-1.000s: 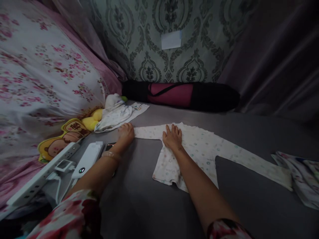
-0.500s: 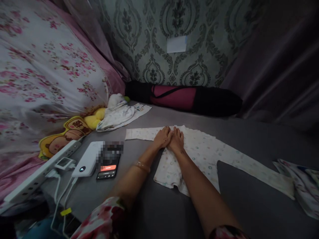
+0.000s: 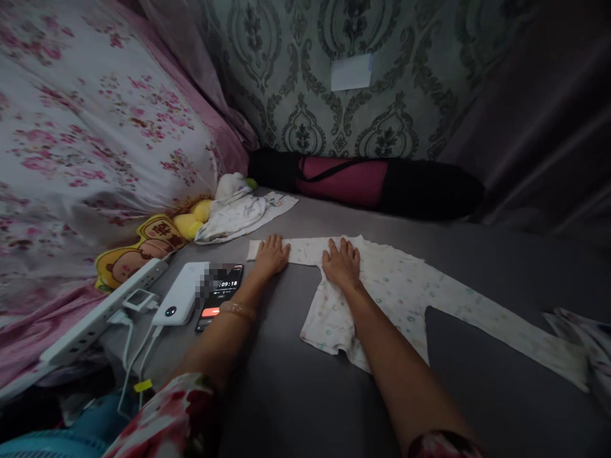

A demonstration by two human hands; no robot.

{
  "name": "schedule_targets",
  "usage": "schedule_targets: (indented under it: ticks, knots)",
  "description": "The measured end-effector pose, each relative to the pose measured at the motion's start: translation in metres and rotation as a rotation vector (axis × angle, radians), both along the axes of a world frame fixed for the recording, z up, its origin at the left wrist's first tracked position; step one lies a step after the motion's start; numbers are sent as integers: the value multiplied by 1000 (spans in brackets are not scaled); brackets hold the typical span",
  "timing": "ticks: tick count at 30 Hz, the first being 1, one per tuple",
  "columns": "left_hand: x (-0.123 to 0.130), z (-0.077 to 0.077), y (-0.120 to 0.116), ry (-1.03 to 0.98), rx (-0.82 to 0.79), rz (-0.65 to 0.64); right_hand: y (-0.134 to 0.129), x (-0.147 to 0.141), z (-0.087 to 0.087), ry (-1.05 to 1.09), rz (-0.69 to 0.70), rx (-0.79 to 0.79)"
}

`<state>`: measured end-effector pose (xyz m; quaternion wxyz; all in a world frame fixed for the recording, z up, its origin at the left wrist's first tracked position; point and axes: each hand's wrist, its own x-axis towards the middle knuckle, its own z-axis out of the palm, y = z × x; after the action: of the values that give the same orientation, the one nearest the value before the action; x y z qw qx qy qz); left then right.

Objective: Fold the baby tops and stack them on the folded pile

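Observation:
A small white long-sleeved shirt (image 3: pixel 391 286) with a faint coloured print lies spread on the grey bed surface. My left hand (image 3: pixel 272 256) rests flat on its left sleeve, close to the cuff, with the fingers stretched out. At the left shoulder my right hand (image 3: pixel 341 262) lies palm down on the cloth, fingers a little apart. The right sleeve (image 3: pixel 515 324) stretches out toward the lower right. The lower left hem of the shirt is slightly rumpled, and my right forearm covers part of its body.
To the left lie a phone (image 3: pixel 222 286), a white power bank (image 3: pixel 181 296) and a power strip (image 3: pixel 105 312) with cables. Behind them are a yellow plush toy (image 3: pixel 128 257) and a crumpled white cloth (image 3: pixel 243 213). A long black and pink bag (image 3: pixel 348 181) lies along the wall; folded cloth (image 3: pixel 582 337) is at right.
My left hand has slid left along the sleeve, away from my right hand, toward the cuff. My right hand stays at the shoulder. The view has shifted slightly.

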<state>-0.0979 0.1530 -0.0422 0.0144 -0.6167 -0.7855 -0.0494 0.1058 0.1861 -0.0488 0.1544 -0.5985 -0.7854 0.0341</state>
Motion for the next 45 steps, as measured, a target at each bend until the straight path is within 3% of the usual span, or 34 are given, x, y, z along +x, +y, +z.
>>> schedule_targets:
  ticks: [4,9,14,18,20,23,26,29,35,41,45]
  knots:
    - [-16,-1,6,-56,-7,27,-2,0,0,16,-3,2]
    - [-9,-2,1,3,102,15,-4,1,2,70,11,-13]
    - [8,8,-14,78,267,4,4,20,20,311,106,-249]
    - [29,20,-33,48,274,-20,0,73,36,606,33,-246]
    - [40,26,-47,-18,200,-24,-13,109,40,692,-5,-222]
    - [54,33,-70,-152,36,-73,-46,165,42,787,-105,-317]
    - [62,35,-93,-256,-96,-132,-85,210,38,694,-255,-394]
    - [69,30,-113,-329,-130,-168,-122,233,32,508,-275,-441]
    - [82,21,-135,-423,-121,-229,-169,222,35,216,-233,-406]
    - [90,24,-140,-477,-111,-208,-174,204,43,131,-248,-481]
    - [86,33,-141,-681,-174,-152,-174,204,48,178,-186,-475]
